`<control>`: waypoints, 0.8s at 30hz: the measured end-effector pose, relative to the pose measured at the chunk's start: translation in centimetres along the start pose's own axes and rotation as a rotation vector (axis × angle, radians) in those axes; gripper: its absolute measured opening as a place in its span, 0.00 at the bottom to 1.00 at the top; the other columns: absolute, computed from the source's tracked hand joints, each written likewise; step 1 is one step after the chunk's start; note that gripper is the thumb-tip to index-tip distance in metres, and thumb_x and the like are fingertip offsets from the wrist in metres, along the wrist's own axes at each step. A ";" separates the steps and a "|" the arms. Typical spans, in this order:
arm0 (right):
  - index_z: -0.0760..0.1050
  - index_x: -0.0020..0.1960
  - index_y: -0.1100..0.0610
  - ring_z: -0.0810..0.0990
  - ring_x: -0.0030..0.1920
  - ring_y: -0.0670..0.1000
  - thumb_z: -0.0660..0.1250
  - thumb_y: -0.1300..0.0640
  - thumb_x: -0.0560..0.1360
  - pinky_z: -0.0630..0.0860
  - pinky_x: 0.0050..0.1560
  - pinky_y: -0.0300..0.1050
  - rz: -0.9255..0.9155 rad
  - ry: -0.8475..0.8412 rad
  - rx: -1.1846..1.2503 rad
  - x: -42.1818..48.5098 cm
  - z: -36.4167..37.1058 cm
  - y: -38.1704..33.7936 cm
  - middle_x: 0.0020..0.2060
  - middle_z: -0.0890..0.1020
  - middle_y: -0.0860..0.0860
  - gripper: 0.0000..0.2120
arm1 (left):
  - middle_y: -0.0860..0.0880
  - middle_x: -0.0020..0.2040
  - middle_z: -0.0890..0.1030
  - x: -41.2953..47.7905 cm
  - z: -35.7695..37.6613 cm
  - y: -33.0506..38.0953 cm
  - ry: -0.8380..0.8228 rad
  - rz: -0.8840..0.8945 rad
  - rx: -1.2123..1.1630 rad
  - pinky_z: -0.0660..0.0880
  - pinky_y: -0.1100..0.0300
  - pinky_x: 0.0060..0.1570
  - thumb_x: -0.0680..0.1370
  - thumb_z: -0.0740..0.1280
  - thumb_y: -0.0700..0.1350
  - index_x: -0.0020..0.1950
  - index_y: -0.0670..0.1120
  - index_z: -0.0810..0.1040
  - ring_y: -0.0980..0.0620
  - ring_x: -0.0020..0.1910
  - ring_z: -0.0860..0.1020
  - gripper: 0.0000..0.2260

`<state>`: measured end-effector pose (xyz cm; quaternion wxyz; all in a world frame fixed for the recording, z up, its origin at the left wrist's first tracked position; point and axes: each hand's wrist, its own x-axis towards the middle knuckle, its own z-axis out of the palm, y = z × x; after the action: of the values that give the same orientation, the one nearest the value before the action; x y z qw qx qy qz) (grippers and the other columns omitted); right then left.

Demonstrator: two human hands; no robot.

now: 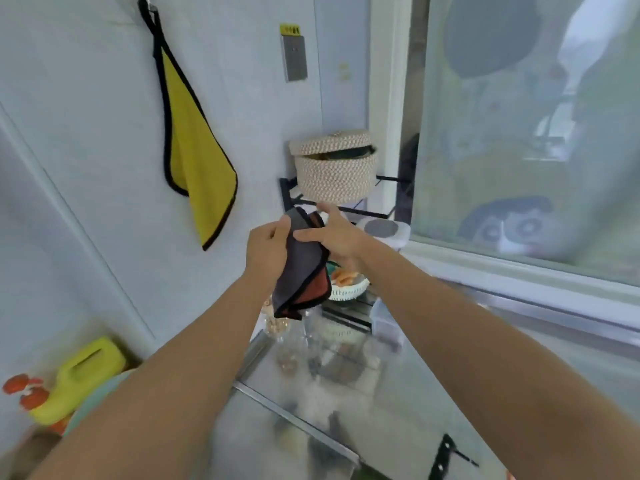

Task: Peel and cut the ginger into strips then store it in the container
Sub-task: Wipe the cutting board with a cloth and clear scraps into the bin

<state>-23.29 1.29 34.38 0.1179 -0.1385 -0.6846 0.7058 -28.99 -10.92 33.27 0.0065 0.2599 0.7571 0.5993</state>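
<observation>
A grey and orange cloth (302, 271) with a black edge hangs in mid-air in front of the wall. My left hand (268, 252) pinches its upper left part between thumb and fingers. My right hand (337, 233) lies against the cloth's upper right side with its fingers fairly straight. Neither ginger nor a knife blade shows clearly; a black handle (445, 455) sticks up at the bottom right. A lidded clear container (384, 233) sits on the rack behind my right hand.
A yellow towel (194, 147) hangs from a wall hook. A woven lidded basket (334, 166) stands on a black rack (377, 213). A white colander (348, 289) holds orange pieces. Jars stand on the steel counter (433, 393). A yellow bottle (83, 375) stands at lower left. A window is at right.
</observation>
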 end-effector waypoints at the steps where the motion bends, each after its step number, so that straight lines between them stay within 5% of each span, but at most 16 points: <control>1: 0.58 0.74 0.57 0.76 0.61 0.57 0.73 0.61 0.71 0.75 0.62 0.54 0.010 0.019 -0.059 -1.4 -0.9 1.6 0.67 0.71 0.58 0.38 | 0.43 0.32 0.72 -1.1 1.2 -0.8 -0.013 -0.014 0.019 0.65 0.54 0.35 0.83 0.58 0.49 0.34 0.40 0.72 0.50 0.33 0.68 0.20; 4: 0.69 0.68 0.59 0.78 0.58 0.54 0.71 0.58 0.73 0.76 0.60 0.53 0.033 0.167 -0.174 -6.4 -3.0 5.6 0.62 0.77 0.55 0.25 | 0.43 0.38 0.76 -5.3 5.4 -2.6 -0.087 -0.092 0.002 0.69 0.53 0.41 0.83 0.56 0.48 0.40 0.39 0.75 0.48 0.38 0.72 0.18; 7: 0.70 0.66 0.58 0.77 0.58 0.53 0.69 0.55 0.75 0.74 0.62 0.54 0.056 0.334 -0.256 -12.1 -5.0 9.3 0.59 0.78 0.54 0.22 | 0.48 0.33 0.70 -10.5 9.7 -3.3 -0.168 -0.164 -0.036 0.65 0.54 0.38 0.82 0.57 0.45 0.33 0.45 0.68 0.49 0.35 0.68 0.17; 12: 0.47 0.76 0.52 0.72 0.64 0.55 0.74 0.62 0.70 0.71 0.65 0.52 0.228 0.281 -0.210 -22.3 -9.0 15.4 0.67 0.66 0.53 0.46 | 0.42 0.36 0.73 -18.5 15.9 -5.4 -0.384 -0.367 -0.130 0.72 0.51 0.43 0.79 0.61 0.45 0.34 0.45 0.71 0.43 0.39 0.74 0.14; 17: 0.66 0.62 0.61 0.75 0.52 0.54 0.63 0.69 0.74 0.73 0.53 0.49 0.350 0.533 -0.193 -30.1 -12.5 20.6 0.54 0.76 0.57 0.17 | 0.48 0.38 0.77 -26.0 21.1 -5.2 -0.605 -0.379 -0.149 0.72 0.52 0.45 0.78 0.65 0.44 0.36 0.49 0.76 0.48 0.43 0.74 0.11; 21: 0.71 0.58 0.62 0.75 0.46 0.54 0.59 0.69 0.74 0.73 0.45 0.46 0.433 0.645 -0.139 -35.4 -15.3 23.5 0.48 0.78 0.57 0.14 | 0.47 0.35 0.76 -31.1 25.3 -5.1 -0.743 -0.332 -0.080 0.70 0.52 0.40 0.71 0.66 0.51 0.38 0.46 0.78 0.49 0.39 0.71 0.09; 24: 0.71 0.59 0.63 0.75 0.46 0.55 0.58 0.67 0.74 0.73 0.44 0.46 0.508 0.690 -0.130 -39.1 -17.7 25.6 0.48 0.78 0.57 0.14 | 0.46 0.41 0.79 -34.7 28.0 -5.4 -0.874 -0.271 0.023 0.73 0.51 0.46 0.75 0.66 0.49 0.40 0.49 0.77 0.48 0.43 0.74 0.06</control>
<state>20.11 3.03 9.76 0.1533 -0.5376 -0.5923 0.5803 7.94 -0.30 10.02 0.4009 0.3869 0.7171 0.4187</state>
